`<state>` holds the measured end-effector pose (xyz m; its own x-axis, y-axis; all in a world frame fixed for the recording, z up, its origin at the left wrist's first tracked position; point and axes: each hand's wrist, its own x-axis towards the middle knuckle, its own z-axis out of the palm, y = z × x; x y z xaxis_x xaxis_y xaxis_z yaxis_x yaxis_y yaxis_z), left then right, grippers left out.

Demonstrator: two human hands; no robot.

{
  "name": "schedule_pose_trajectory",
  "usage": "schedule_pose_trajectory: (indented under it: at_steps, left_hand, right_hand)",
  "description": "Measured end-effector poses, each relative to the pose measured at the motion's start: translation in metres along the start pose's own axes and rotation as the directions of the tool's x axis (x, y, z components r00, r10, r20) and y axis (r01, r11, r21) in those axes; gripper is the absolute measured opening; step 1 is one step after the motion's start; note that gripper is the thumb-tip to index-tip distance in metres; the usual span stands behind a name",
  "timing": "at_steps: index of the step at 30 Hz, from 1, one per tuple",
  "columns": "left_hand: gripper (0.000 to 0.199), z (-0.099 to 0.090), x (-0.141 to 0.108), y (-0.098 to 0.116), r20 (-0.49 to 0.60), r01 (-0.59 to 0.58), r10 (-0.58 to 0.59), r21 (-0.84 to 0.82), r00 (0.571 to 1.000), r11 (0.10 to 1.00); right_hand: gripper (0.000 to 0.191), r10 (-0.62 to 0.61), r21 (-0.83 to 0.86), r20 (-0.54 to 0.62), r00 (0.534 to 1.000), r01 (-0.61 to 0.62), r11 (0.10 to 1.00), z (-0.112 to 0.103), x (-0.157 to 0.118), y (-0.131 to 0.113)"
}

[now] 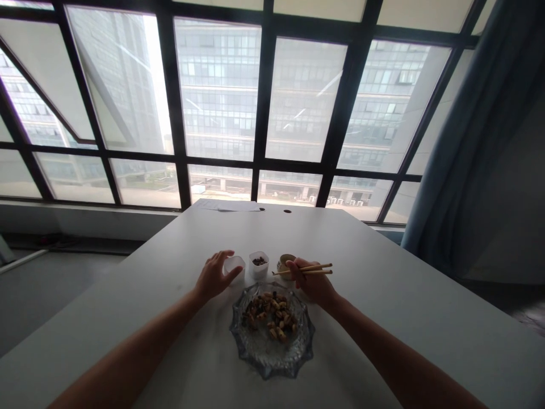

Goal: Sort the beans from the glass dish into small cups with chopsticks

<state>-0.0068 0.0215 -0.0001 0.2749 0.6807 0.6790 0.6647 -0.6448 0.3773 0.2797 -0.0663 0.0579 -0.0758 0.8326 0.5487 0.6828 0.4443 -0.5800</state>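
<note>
My left hand (216,275) is curved round a small whitish cup (234,263), thumb on its near side and fingers at the far side. My right hand (314,282) grips a pair of wooden chopsticks (317,268), whose tips point left, above the far rim of the glass bowl. A tiny dark spot shows at the tips; I cannot make out what it is. Between my hands stands a white cup (259,272) with dark small pieces inside. The scalloped glass bowl (272,363) holds a mix of brown nut-like pieces (279,318) and darker bits.
A round tan-lined container (287,258) stands right of the white cup, partly behind my right hand. Paper sheets (230,205) lie at the far end of the white table (170,352), near two dark holes. Windows rise beyond, with a blue curtain (451,153) at right.
</note>
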Motion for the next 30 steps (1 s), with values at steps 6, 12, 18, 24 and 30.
schedule_pose_trajectory:
  at_steps: [6, 12, 18, 24, 30]
  left_hand:
    - [0.058, 0.002, -0.006, 0.002, 0.070, 0.073, -0.072, -0.012, 0.995, 0.997]
    - [0.065, 0.002, -0.006, 0.005, 0.143, 0.151, -0.152, 0.017, 0.978, 0.988]
    - [0.065, -0.001, -0.007, 0.007, 0.172, 0.176, -0.179, 0.033, 0.969, 0.984]
    - [0.061, -0.005, -0.005, 0.014, 0.182, 0.199, -0.205, 0.053, 0.962, 0.979]
    - [0.061, -0.009, -0.003, 0.018, 0.207, 0.207, -0.212, 0.048, 0.955, 0.977]
  right_hand:
    - [0.052, 0.164, 0.271, -0.069, 0.984, -0.140, 0.952, -0.022, -0.012, -0.016]
    - [0.054, 0.283, 0.467, 0.135, 0.950, -0.313, 0.827, -0.021, -0.044, -0.029]
    - [0.049, 0.191, 0.431, 0.101, 0.976, -0.216, 0.876, -0.011, -0.049, -0.015]
    - [0.045, 0.083, 0.338, 0.103, 0.991, -0.113, 0.934, -0.014, -0.040, -0.002]
    - [0.043, 0.035, 0.307, 0.078, 0.996, -0.057, 0.950, -0.012, -0.040, 0.006]
